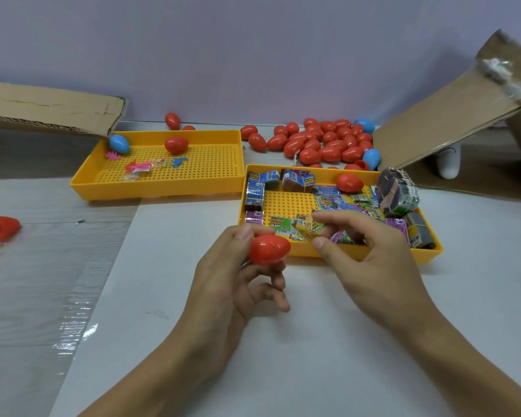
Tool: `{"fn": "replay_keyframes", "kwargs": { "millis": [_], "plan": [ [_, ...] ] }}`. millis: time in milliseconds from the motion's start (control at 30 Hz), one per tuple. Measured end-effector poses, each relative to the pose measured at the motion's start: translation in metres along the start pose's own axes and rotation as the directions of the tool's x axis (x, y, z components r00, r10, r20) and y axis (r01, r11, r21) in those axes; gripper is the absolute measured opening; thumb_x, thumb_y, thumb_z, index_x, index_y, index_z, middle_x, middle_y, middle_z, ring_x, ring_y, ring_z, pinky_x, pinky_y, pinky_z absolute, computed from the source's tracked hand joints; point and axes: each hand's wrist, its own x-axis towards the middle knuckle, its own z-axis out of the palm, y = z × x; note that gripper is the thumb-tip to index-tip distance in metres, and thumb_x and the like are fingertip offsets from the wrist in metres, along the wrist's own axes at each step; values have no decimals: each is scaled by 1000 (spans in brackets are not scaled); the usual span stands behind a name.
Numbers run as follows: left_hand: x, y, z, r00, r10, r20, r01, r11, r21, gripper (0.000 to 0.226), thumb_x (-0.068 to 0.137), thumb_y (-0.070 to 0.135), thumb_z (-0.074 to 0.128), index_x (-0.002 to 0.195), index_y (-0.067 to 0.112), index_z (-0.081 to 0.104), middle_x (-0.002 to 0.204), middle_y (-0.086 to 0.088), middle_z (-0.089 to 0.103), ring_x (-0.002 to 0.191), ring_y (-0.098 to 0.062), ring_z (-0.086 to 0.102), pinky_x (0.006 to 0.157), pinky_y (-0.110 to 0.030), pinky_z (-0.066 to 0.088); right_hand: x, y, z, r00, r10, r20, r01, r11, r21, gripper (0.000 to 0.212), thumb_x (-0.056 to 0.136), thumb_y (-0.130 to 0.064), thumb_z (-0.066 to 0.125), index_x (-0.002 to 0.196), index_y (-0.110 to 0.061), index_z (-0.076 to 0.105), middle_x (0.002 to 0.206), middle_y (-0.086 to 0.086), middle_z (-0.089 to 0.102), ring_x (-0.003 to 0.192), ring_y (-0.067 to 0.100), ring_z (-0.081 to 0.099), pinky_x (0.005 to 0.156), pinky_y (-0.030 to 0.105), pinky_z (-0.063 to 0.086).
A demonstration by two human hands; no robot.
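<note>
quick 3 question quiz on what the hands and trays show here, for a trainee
1. True or false: the left hand grips a red egg.
2. What does the right hand pinch? A) a pair of scissors B) a small orange-yellow slip C) a cardboard flap
3. Fill in: the far yellow tray holds ___ eggs.
Key: 1 true; 2 B; 3 two, namely a blue egg and a second red egg.

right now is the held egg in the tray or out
Out: left hand holds the red egg short of the near yellow tray.
</note>
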Motion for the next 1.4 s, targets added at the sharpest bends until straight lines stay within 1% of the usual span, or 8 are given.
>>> {"fn": "replay_keyframes", "kwargs": {
  "millis": [133, 233, 400, 667, 900, 1100, 1300, 1400],
  "plan": [
    [0, -2, 1, 999, 37, -3, -37, 994, 101, 26, 74, 30, 76, 97, 20, 69, 78, -14, 61, 63, -23, 59, 51, -31, 53, -6, -5, -9, 1000, 26, 2, -26, 979, 201, 24, 83, -13, 75, 102, -27, 73, 88, -14, 71, 90, 4, 65, 77, 13, 48],
    [-2, -3, 2, 999, 26, 31, -30, 989, 143, 21, 87, 27, 57, 101, 29, 72, 76, -8, 60, 59, -21, 56, 45, -30, 46, -14, -12, -14, 998, 29, 59, -48, 928, 369, 20, 77, -24, 72, 97, -28, 76, 90, -7, 75, 85, 8, 69, 74, 17, 54],
    [-10, -3, 5, 998, 14, 66, -36, 935, 354, 22, 79, 43, 56, 90, 33, 72, 67, 9, 50, 54, -12, 42, 42, -23, 31, -25, -12, -9, 975, 121, 185, -197, 857, 477, 29, 68, -28, 72, 97, -32, 76, 84, -1, 75, 81, 7, 70, 68, 15, 52],
    [-8, -5, 3, 976, 150, 155, -207, 856, 474, 16, 84, 43, 61, 85, 32, 72, 75, 16, 53, 57, -3, 50, 48, -16, 36, -33, -16, -6, 969, 179, 169, -240, 841, 485, 27, 66, -31, 74, 93, -33, 77, 84, -2, 76, 81, 8, 71, 68, 17, 54],
    [-5, -8, 1, 970, 206, 128, -242, 858, 453, 13, 79, 39, 68, 77, 27, 70, 89, 5, 57, 55, -2, 49, 49, -7, 34, -35, -17, -7, 966, 155, 207, -233, 870, 435, 20, 75, -28, 73, 94, -31, 77, 93, -2, 76, 90, 13, 71, 73, 26, 58],
    [-6, -7, 2, 974, 192, 124, -227, 879, 420, 17, 76, 37, 71, 74, 21, 72, 91, -1, 59, 54, -2, 49, 49, -9, 35, -32, -19, -10, 978, 135, 161, -193, 877, 440, 12, 70, -29, 85, 79, -27, 78, 83, -4, 74, 76, 6, 67, 61, 19, 51],
    [-6, -3, 2, 979, 147, 141, -189, 914, 360, 15, 75, 33, 72, 72, 19, 75, 91, 3, 61, 52, -3, 49, 43, -17, 34, -28, -14, -14, 880, 314, 356, -474, 634, 611, 13, 68, -22, 70, 72, -10, 73, 80, 12, 65, 73, 18, 57, 57, 29, 51],
    [-6, -3, 3, 979, 154, 135, -195, 905, 378, 15, 74, 36, 72, 76, 22, 77, 94, 3, 61, 56, -1, 52, 46, -15, 37, -28, -16, -13, 865, 321, 385, -499, 616, 609, 12, 67, -21, 70, 71, -10, 73, 80, 10, 65, 73, 17, 58, 56, 27, 51]
  ]
}}
